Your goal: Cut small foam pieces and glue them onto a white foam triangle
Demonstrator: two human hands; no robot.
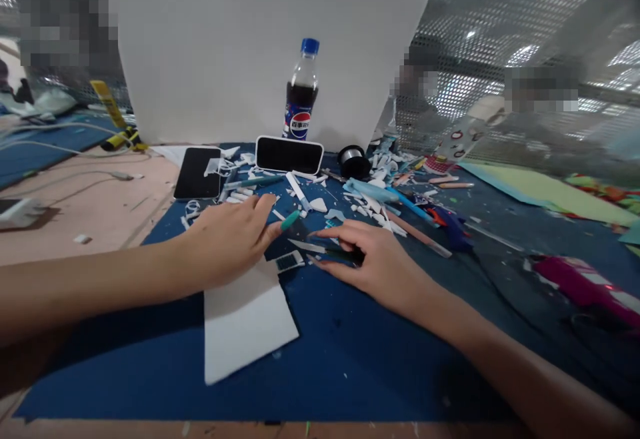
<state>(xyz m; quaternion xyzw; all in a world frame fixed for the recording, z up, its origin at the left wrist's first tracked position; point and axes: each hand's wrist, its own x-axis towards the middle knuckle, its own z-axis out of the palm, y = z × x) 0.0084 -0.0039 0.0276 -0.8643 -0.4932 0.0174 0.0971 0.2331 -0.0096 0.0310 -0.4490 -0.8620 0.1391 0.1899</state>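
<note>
My left hand (233, 239) lies palm down across the top of a white board piece (247, 332), fingers stretched out. A long green tip, which looks like a nail, extends from its thumb. My right hand (373, 256) is curled around the dark handle of a craft knife (313, 247), its blade pointing left toward the board. The thumb and forefinger reach along both sides of the knife. Between the hands, a small dark piece with a pale edge (290, 262) touches the board's upper right side.
Behind the hands are white scraps (317, 204), a phone (289, 155) propped before a cola bottle (301, 96), a black tablet-like device (199, 172) and a wire spool (354, 161). At right are a blue glue gun (453, 226) and a magenta tool (580, 282). The blue mat (360, 366) covers the table.
</note>
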